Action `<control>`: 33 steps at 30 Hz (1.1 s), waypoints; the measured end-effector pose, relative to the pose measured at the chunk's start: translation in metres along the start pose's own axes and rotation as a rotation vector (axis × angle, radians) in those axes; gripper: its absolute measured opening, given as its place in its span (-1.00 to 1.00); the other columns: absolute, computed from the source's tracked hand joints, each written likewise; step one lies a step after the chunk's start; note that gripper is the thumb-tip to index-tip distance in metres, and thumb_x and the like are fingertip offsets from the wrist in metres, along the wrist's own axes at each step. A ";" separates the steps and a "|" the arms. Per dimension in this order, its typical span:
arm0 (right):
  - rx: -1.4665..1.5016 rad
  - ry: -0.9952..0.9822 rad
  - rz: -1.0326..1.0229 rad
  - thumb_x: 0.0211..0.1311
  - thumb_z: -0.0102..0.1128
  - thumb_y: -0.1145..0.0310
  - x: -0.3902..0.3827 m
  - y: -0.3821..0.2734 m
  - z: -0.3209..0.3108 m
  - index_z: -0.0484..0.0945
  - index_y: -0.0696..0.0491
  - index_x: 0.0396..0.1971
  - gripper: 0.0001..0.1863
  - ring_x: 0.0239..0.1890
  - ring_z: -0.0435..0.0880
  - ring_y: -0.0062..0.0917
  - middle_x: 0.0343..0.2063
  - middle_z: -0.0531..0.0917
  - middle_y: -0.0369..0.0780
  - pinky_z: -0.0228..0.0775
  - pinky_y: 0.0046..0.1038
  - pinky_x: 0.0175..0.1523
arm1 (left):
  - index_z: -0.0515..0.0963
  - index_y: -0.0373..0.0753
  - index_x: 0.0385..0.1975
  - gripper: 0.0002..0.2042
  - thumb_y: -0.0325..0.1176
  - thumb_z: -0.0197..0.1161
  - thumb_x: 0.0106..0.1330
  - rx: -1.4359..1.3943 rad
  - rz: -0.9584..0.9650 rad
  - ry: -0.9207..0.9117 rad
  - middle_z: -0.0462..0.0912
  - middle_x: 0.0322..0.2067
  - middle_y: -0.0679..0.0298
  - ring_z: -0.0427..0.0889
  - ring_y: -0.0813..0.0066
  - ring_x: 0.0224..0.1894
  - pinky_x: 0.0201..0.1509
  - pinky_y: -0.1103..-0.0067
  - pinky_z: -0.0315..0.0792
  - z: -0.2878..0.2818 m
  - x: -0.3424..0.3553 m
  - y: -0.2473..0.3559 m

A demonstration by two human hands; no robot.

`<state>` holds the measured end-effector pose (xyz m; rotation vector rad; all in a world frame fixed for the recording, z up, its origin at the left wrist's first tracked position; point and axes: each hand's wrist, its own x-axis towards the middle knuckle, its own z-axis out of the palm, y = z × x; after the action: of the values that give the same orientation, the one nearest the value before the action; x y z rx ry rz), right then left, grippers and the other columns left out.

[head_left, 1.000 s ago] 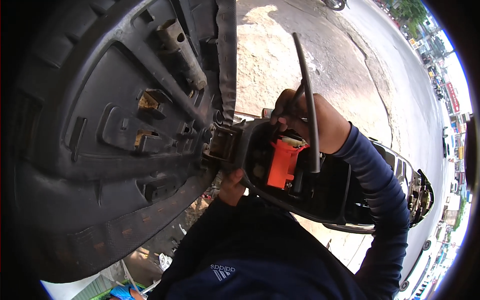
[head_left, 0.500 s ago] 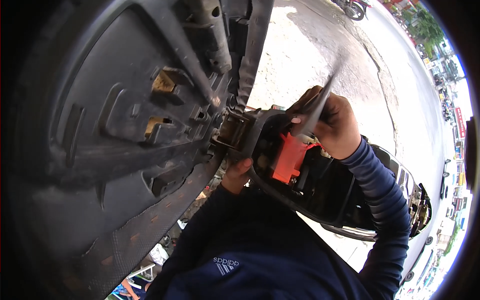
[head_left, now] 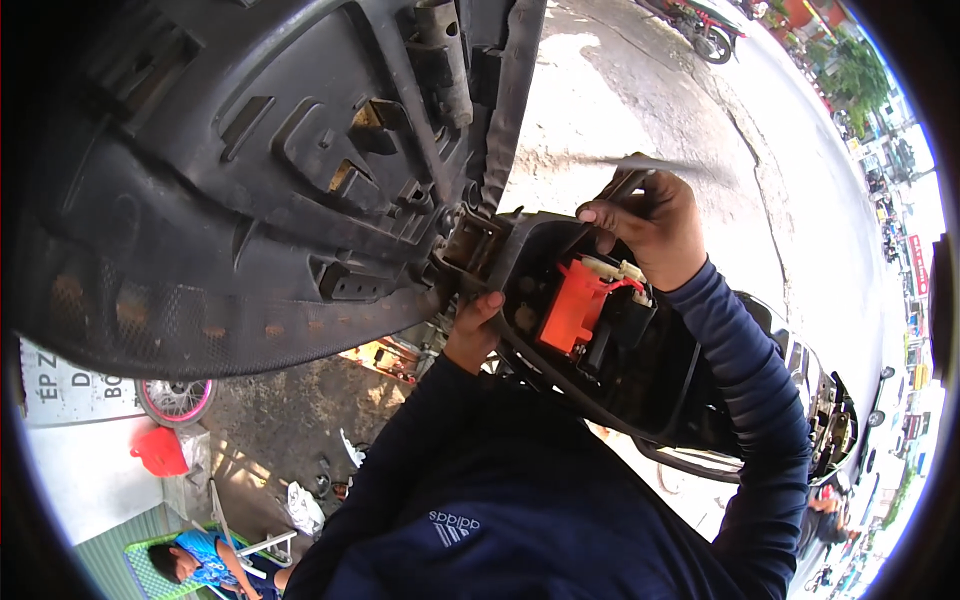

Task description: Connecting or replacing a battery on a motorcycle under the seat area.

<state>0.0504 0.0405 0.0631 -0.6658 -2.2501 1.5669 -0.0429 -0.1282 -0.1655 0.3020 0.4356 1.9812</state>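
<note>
A motorbike's under-seat storage box (head_left: pixel 690 385) lies before me, its seat (head_left: pixel 300 240) raised on the left with the black underside showing. Inside the box sit a bright orange-red holder (head_left: pixel 572 310) and a black part with pale connectors (head_left: pixel 628 272) and red wire. My right hand (head_left: pixel 655 225) is closed in a pinch on a thin dark strip (head_left: pixel 622 188), held over the far edge of the box; its outer end is smeared by motion. At the near side by the hinge (head_left: pixel 470 245), my left hand (head_left: pixel 474 330) grips the box rim, thumb on top, other fingers hidden.
A person (head_left: pixel 215 560) reclines on a green chair at lower left, near a red container (head_left: pixel 160 452) and a pink-rimmed wheel (head_left: pixel 175 398). Another motorbike (head_left: pixel 705 35) is parked at the far top. A street with vehicles runs along the right.
The strip in my right hand has swung from steeply raised to nearly level, and the hand has shifted slightly left. The view has turned, showing more ground at lower left. My left hand stays by the hinge.
</note>
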 end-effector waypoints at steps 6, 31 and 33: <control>0.155 -0.141 -0.099 0.26 0.29 0.56 0.003 0.008 -0.004 0.56 0.21 -0.19 -0.84 -0.52 0.56 -0.71 -0.50 0.66 -0.28 0.48 -0.60 -0.32 | 0.34 -0.29 0.27 -0.34 -0.19 0.40 0.20 0.051 0.058 -0.012 0.52 0.13 0.16 0.54 0.27 0.18 0.27 0.37 0.47 0.011 0.003 0.003; 0.015 -0.086 -0.078 0.28 0.15 0.64 0.004 0.006 -0.004 0.59 0.21 -0.16 -0.84 -0.45 0.62 -0.73 -0.47 0.66 -0.29 0.51 -0.62 -0.28 | 0.32 -0.37 0.28 -0.31 -0.14 0.38 0.21 -0.068 -0.086 -0.050 0.51 0.16 0.11 0.56 0.21 0.18 0.26 0.33 0.48 -0.028 -0.004 -0.016; -0.023 0.066 -0.208 0.29 0.11 0.66 0.005 0.020 -0.002 0.59 0.19 -0.19 -0.85 -0.47 0.63 -0.72 -0.48 0.66 -0.28 0.50 -0.63 -0.31 | 0.32 -0.38 0.28 -0.29 -0.12 0.39 0.20 -0.077 -0.111 -0.077 0.51 0.17 0.10 0.56 0.21 0.18 0.26 0.33 0.48 -0.026 -0.003 -0.017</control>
<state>0.0511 0.0507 0.0454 -0.4644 -2.2126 1.4019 -0.0383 -0.1288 -0.1961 0.2982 0.3190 1.8663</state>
